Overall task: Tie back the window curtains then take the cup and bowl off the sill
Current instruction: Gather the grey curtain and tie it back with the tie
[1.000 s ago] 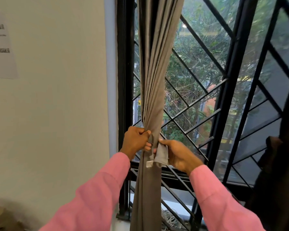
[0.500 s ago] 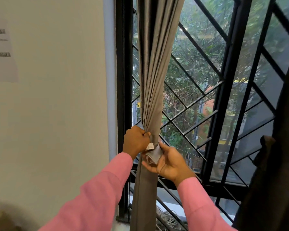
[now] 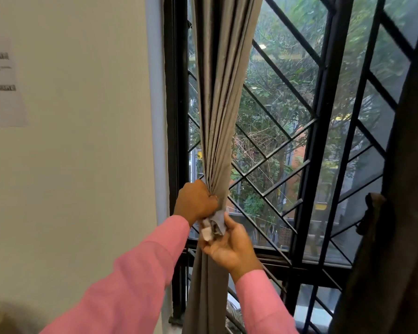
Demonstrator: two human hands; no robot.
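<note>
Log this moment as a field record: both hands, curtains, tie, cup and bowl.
left hand: grips the gathered curtain
right hand: pinches the tie just below the left hand
curtain: grey, bunched beside the left frame
dark curtain: at the right edge
cup, bowl: not in view

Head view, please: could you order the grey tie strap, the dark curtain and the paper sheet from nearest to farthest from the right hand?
1. Grey tie strap, held in the right hand itself.
2. Dark curtain, at the right edge.
3. Paper sheet, far left on the wall.
</note>
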